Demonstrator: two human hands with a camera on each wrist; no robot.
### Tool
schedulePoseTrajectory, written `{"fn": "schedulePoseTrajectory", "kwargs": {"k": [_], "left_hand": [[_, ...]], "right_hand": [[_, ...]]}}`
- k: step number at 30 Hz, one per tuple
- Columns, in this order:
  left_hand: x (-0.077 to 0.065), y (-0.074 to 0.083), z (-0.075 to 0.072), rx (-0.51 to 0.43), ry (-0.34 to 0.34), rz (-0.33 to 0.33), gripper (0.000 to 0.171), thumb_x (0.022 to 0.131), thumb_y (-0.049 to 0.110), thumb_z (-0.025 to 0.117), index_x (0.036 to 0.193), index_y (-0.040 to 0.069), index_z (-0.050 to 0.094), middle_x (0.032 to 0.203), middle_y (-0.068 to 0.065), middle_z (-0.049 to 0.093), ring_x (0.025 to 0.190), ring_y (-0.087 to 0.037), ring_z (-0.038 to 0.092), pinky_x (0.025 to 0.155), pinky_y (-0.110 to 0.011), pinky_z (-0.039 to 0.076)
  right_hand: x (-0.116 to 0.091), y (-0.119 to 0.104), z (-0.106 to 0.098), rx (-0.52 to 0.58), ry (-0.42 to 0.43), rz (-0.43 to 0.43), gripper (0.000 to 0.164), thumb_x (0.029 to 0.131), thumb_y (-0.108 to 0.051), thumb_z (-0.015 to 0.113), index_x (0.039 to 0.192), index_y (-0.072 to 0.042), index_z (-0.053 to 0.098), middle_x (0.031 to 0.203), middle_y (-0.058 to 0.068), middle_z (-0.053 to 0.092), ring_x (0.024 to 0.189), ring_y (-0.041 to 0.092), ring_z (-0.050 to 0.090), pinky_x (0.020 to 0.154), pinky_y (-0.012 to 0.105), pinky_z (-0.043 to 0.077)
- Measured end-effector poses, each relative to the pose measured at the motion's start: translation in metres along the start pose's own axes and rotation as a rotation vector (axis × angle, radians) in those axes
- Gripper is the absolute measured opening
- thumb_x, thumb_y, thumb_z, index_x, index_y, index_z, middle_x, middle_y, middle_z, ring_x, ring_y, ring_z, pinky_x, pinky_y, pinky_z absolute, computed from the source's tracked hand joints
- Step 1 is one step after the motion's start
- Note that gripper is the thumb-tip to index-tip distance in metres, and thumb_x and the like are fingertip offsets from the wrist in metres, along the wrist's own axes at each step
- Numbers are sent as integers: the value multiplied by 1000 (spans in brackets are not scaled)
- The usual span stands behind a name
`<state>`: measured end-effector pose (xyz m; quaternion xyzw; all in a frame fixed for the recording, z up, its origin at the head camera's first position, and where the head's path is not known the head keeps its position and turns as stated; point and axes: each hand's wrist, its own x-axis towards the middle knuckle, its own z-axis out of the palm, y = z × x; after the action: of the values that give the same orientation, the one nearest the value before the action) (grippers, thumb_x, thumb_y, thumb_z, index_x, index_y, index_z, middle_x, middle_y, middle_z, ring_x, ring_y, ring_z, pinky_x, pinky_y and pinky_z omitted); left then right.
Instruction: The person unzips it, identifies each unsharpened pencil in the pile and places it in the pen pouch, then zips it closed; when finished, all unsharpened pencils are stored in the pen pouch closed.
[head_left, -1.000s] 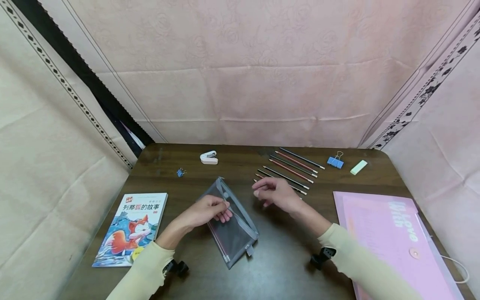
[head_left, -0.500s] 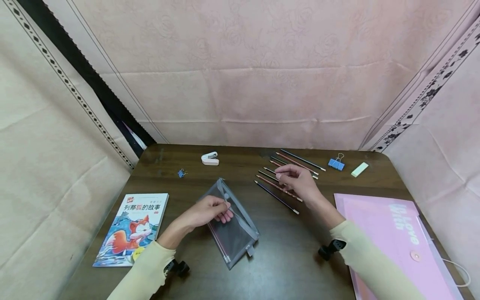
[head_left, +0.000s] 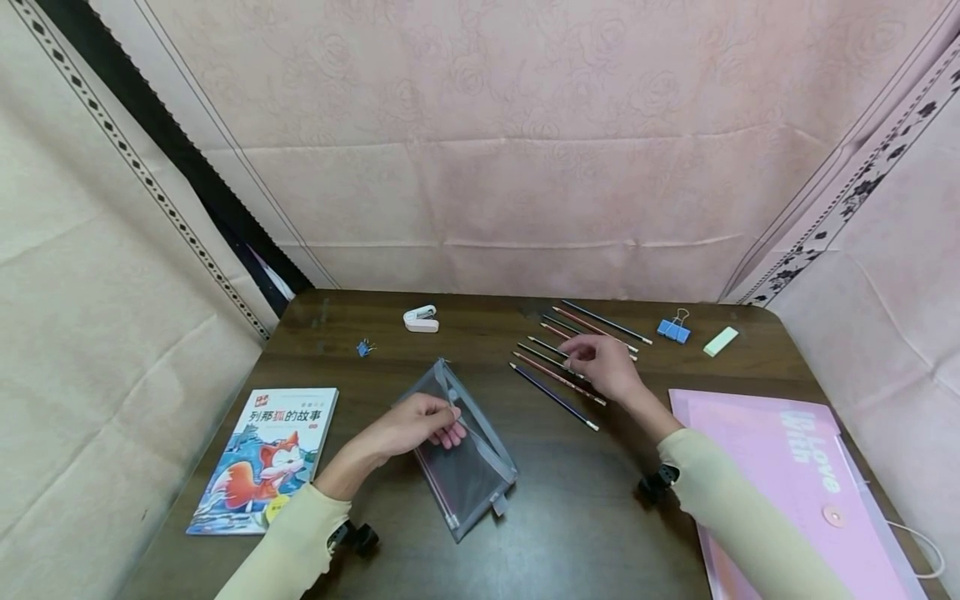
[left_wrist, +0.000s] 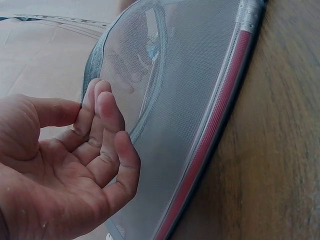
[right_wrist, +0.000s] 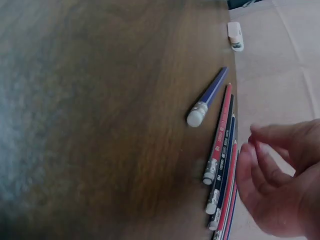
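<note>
In the head view my left hand [head_left: 424,419] pinches the rim of a grey mesh zip pouch [head_left: 480,475] between thumb and fingers. The left wrist view shows the pouch's mouth held apart, and a red pencil [left_wrist: 212,120] with a silver ferrule showing through the mesh along its lower side. My right hand [head_left: 606,367] is over a row of several pencils [head_left: 551,393], fingertips close above the middle ones. Seen from the right wrist, thumb and index fingertips come together with the other fingers loosely bent, and nothing shows between them.
A fox storybook [head_left: 262,458] lies at left, a pink document folder [head_left: 787,483] at right. Along the back are a small blue binder clip [head_left: 364,347], a white stapler [head_left: 422,319], a larger blue binder clip [head_left: 673,330] and a pale green eraser [head_left: 721,341]. Cloth surrounds the table.
My right hand has moved rightward from beside the pouch to over the pencils, then slightly lower. My left hand keeps its pinch on the pouch, which stays in place.
</note>
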<state>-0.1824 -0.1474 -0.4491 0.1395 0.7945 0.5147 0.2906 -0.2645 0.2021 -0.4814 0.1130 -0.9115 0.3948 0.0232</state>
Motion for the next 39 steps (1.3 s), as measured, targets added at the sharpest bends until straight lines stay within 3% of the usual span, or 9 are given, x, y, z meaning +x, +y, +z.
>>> {"fn": "schedulePoseTrajectory", "kwargs": {"k": [11,19,31,39], "left_hand": [[1,-1,0,-3,0,1,33,101,29,48,96,5,70,88,-6,72,80,-17,66,78,-33,52],[1,-3,1,-3,-7,6,34,101,30,48,96,4,69,89,-7,72,79,-16,66,76,-32,52],[1,0,1,10,3,10,33,101,29,48,95,6,70,88,-6,72,79,-16,66,77,-34,52],[-1,-1,-1,19,12,-5,33,101,29,47,95,5,70,88,-7,72,79,-17,66,76,-34,51]], "right_hand": [[-3,-5,10,-218,39,-51,18,83,-8,73,99,-15,76,85,3,74,73,15,66,67,36,53],[-2,-8,14,-285,37,-47,19,84,-6,69,99,-16,76,88,2,74,76,17,65,69,37,53],[-3,-13,9,-405,-7,-57,17,84,-13,71,99,-20,76,88,0,73,75,17,64,60,36,51],[-1,-16,9,-450,7,-106,20,83,-10,67,98,-21,76,84,-3,73,67,15,61,51,31,44]]}}
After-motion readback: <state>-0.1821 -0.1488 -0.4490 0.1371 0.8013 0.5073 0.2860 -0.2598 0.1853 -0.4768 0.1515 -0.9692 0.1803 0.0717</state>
